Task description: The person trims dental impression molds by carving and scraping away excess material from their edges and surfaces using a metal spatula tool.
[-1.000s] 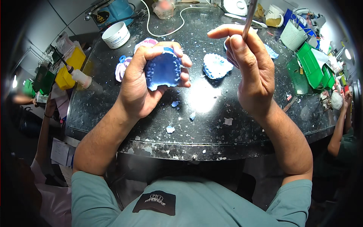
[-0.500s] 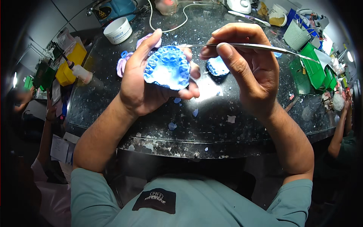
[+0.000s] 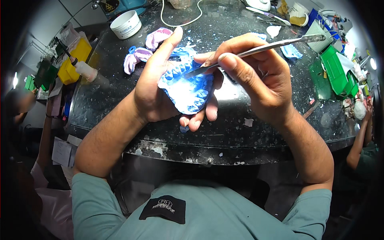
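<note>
A blue dental cast [image 3: 185, 95] with a row of teeth along its arch lies in my left hand [image 3: 154, 90]. The palm and fingers support it from below and the side, with the thumb raised beside it. My right hand [image 3: 264, 82] pinches a slim metal carving tool [image 3: 276, 45] like a pen. Its flat blade end reaches the inner side of the cast's teeth; glare hides whether it touches. The tool's other end points up to the right. Behind my left hand lie two pink-purple pieces, one nearer [image 3: 136, 59] and one farther [image 3: 157, 38], resembling dental impressions.
A white bowl [image 3: 126, 25] and a looping white cable [image 3: 180, 25] are at the back. Another blue piece [image 3: 292, 52] lies beyond my right hand. Green trays [image 3: 335, 71] stand right, a yellow bin [image 3: 76, 60] left. Loose chips dot the black bench [image 3: 236, 136]. Other people sit at both sides.
The cast has turned and tilted in my left hand, moving slightly nearer. My right hand has tipped the tool from nearly level to slanting, bringing its blade over the cast.
</note>
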Demonstrator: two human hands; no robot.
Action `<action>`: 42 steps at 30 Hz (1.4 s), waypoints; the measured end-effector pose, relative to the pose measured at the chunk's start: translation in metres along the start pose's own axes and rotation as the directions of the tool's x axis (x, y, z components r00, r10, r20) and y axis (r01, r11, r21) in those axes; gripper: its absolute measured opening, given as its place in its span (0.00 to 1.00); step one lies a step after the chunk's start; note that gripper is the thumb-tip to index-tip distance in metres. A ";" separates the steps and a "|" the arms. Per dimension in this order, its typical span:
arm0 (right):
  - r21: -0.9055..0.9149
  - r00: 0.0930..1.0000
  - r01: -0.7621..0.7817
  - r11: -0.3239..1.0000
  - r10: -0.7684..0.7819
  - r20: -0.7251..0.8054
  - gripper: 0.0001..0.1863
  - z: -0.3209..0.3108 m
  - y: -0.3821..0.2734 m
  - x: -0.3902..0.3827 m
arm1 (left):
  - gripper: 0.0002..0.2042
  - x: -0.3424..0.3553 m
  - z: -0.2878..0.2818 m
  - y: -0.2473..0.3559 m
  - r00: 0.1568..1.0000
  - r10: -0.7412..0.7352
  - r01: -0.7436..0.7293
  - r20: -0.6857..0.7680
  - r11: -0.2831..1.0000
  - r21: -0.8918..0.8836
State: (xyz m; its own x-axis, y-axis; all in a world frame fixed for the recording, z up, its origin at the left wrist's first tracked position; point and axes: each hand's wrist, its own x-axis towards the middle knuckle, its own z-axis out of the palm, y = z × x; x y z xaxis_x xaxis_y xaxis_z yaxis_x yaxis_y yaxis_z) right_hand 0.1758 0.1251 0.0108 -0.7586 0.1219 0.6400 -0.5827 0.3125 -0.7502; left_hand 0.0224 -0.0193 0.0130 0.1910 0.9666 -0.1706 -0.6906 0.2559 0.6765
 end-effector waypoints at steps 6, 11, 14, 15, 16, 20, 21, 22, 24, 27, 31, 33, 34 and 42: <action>-0.027 1.000 0.014 1.000 -0.015 -0.024 0.09 -0.003 0.000 0.000 | 0.49 0.001 0.001 -0.001 1.000 -0.013 0.013 -0.002 0.999 -0.046; -0.120 0.993 0.114 0.986 -0.114 0.014 0.08 -0.006 0.005 0.001 | 0.49 0.002 -0.004 0.000 0.998 -0.026 0.029 0.051 0.998 -0.049; -0.169 0.991 0.130 0.977 -0.124 0.043 0.08 -0.006 0.004 0.002 | 0.48 0.002 -0.006 0.000 0.995 -0.044 0.047 0.086 0.998 -0.040; -0.159 0.991 0.135 0.978 -0.129 0.047 0.08 -0.006 0.003 0.002 | 0.47 0.002 -0.006 0.000 0.996 -0.039 0.042 0.081 0.998 -0.041; -0.150 0.990 0.140 0.979 -0.133 0.051 0.08 -0.005 0.003 0.002 | 0.47 0.002 -0.006 0.000 0.996 -0.039 0.042 0.080 0.998 -0.041; -0.149 0.993 0.108 0.983 -0.101 0.059 0.08 -0.006 0.005 0.001 | 0.46 0.003 -0.007 -0.002 0.998 -0.046 0.047 0.037 0.999 -0.021; -0.111 0.996 0.087 0.990 -0.082 0.043 0.07 -0.006 0.008 0.001 | 0.45 0.003 -0.009 -0.003 0.999 -0.049 0.049 0.019 0.998 -0.031; -0.073 0.998 0.065 0.995 -0.063 0.028 0.07 -0.006 0.010 0.001 | 0.44 0.003 -0.009 -0.004 0.999 -0.053 0.053 0.007 0.998 -0.025; -0.048 0.999 0.044 0.998 -0.043 0.026 0.07 -0.006 0.009 0.001 | 0.44 0.003 -0.010 -0.004 0.998 -0.059 0.060 0.016 0.998 -0.028; -0.017 0.997 -0.052 0.998 0.053 0.058 0.07 -0.010 0.005 0.002 | 0.43 0.004 -0.010 -0.006 0.997 -0.069 0.069 0.021 0.997 -0.043; 0.024 0.984 -0.144 0.989 0.141 0.107 0.07 -0.006 0.009 0.000 | 0.43 0.002 -0.007 -0.004 0.998 -0.055 0.050 -0.042 0.992 -0.116; 0.103 0.992 -0.121 0.987 0.118 0.034 0.08 -0.006 0.012 0.000 | 0.43 0.004 -0.010 -0.004 0.999 -0.045 0.044 -0.009 0.998 -0.050; 0.193 0.985 -0.169 0.967 0.172 0.003 0.09 -0.004 0.007 -0.001 | 0.43 0.004 -0.011 -0.004 0.999 -0.039 0.038 0.022 0.999 0.015; 0.102 0.995 -0.097 0.990 0.100 -0.023 0.08 -0.004 0.007 -0.002 | 0.47 0.005 0.000 -0.005 0.997 -0.008 0.007 -0.078 1.000 -0.011</action>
State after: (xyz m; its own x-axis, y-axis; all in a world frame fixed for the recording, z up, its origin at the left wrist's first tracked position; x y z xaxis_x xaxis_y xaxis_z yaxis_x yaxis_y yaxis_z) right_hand 0.1737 0.1308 0.0049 -0.8064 0.1739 0.5652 -0.5328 0.2009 -0.8220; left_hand 0.0261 -0.0160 0.0087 0.1412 0.9625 -0.2315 -0.6971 0.2627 0.6671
